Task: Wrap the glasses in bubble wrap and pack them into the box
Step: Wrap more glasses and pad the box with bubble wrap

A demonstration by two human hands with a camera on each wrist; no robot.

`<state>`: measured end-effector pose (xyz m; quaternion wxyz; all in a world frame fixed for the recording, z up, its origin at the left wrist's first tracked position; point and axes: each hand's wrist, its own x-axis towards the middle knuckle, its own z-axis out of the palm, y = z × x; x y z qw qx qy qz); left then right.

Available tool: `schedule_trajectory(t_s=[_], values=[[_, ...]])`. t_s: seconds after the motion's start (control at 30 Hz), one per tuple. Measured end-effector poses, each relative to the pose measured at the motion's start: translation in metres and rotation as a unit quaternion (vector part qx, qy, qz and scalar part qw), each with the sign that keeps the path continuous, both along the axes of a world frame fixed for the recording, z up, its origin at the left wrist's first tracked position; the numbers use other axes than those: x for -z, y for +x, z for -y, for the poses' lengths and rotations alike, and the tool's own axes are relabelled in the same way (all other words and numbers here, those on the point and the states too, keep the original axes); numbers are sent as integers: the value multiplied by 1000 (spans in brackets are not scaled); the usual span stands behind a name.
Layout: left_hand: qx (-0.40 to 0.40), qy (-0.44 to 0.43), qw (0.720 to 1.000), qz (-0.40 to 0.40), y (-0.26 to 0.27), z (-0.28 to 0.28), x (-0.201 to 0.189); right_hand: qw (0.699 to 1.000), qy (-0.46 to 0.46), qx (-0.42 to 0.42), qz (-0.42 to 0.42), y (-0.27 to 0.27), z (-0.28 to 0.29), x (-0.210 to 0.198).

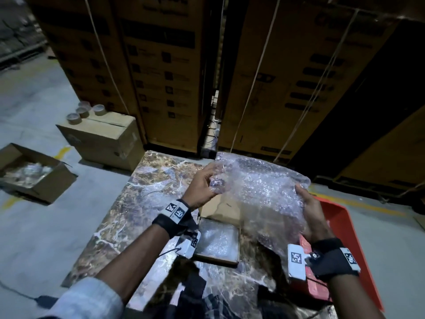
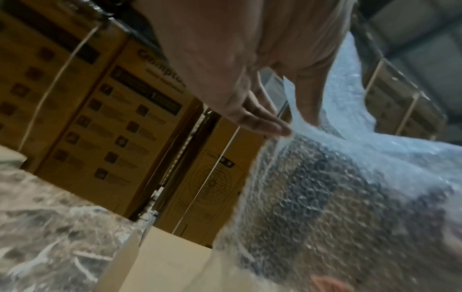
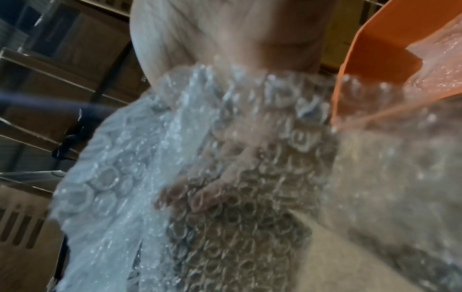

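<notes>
Both hands hold a sheet of bubble wrap (image 1: 259, 189) up above a marble-patterned surface (image 1: 147, 180). The left hand (image 1: 203, 188) pinches the sheet's left edge, fingers (image 2: 265, 123) and thumb curled on it; the right hand (image 1: 311, 210) grips the right edge, thumb on top and fingers (image 3: 207, 195) curled beneath, seen through the bubbles. No glass can be made out in the sheet. Below the hands an open small box (image 1: 218, 240) sits on the surface with bubble wrap already inside it. An orange tray (image 1: 351, 229) lies on the right, holding more wrap. Tall cartons (image 1: 165, 72) stand behind, tied with string; their print is blurred, but the left wrist view shows letters like "Crompto" beside rows of icons. On the floor at the left are an open carton (image 1: 34, 173) with wrapped pieces and a closed carton (image 1: 103, 139) bearing tape rolls (image 1: 84, 111).
</notes>
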<state>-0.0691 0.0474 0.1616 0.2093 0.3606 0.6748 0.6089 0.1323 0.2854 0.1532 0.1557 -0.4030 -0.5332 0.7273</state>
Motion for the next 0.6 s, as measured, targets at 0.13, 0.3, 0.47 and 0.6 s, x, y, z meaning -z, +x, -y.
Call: schedule_trajectory(t_s=[0.13, 0.3, 0.47, 0.6], values=[[-22, 5, 1000, 21, 6, -7, -6, 1000, 17, 2, 16, 5, -5, 5], [-106, -2, 994, -2, 3, -20, -1, 1000, 14, -19, -1, 4, -4, 7], [-113, 17, 993, 7, -16, -24, -2, 999, 32, 1, -23, 4, -7, 3], [-102, 63, 986, 115, -30, -11, -9, 996, 78, -7, -48, 3, -3, -6]])
